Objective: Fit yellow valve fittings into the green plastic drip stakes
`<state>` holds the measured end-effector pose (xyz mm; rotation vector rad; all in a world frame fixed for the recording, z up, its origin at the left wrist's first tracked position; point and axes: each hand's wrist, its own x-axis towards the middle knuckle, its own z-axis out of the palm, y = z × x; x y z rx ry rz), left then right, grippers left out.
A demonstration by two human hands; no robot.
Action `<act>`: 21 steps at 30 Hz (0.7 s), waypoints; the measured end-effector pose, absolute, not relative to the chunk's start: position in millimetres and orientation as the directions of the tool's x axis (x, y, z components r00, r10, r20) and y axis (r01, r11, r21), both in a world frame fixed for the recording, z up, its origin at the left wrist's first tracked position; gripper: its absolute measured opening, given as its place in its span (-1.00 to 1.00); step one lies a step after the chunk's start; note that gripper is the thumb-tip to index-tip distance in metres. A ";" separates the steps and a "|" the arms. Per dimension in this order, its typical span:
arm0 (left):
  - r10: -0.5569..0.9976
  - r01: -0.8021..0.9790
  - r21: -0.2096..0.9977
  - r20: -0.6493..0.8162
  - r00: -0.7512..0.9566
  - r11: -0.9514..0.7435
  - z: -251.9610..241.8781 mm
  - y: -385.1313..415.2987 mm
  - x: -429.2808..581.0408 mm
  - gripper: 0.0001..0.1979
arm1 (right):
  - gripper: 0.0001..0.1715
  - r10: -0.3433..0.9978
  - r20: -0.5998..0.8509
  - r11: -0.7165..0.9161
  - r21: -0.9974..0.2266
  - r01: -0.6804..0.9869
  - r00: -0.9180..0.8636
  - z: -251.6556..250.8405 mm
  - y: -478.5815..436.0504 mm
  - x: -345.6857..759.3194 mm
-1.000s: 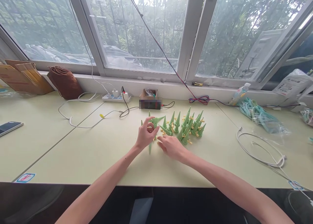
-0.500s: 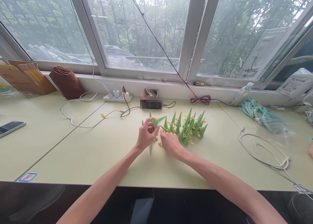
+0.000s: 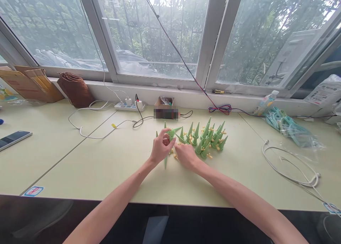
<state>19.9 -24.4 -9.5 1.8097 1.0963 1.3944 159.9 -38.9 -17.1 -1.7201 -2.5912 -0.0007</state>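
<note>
Between the thumb and fingers of my left hand (image 3: 160,147) is a green plant watering spike (image 3: 172,134), its wide end up. My right hand (image 3: 185,155) is close beside it with fingers curled together; what they pinch, if anything, is hidden. On the table near my right fingers lies a small yellow valve (image 3: 176,157). Other green spikes lie around and under my left hand, one with its tip (image 3: 165,162) toward me. Right of my hands, a cluster of green spikes (image 3: 206,139) stands points up, many fitted with yellow valves.
Behind my hands are a small open carton (image 3: 164,102) and a power strip (image 3: 129,106). A phone (image 3: 15,139) lies at the left. To the right are a coiled white cable (image 3: 290,166), bagged teal tubing (image 3: 286,123) and a bottle (image 3: 266,102). Windows rise behind the table (image 3: 87,169).
The view has shifted slightly, so everything sits a little further right. The spike in my left hand has tilted a little; my right hand stays closed beside it.
</note>
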 end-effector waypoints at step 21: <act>0.890 0.289 0.843 0.413 0.190 -0.453 -11.5 -27.3 21.3 -0.69 | -0.72 0.696 0.547 0.673 -0.271 0.688 -0.465 -34.3 -61.7 199.5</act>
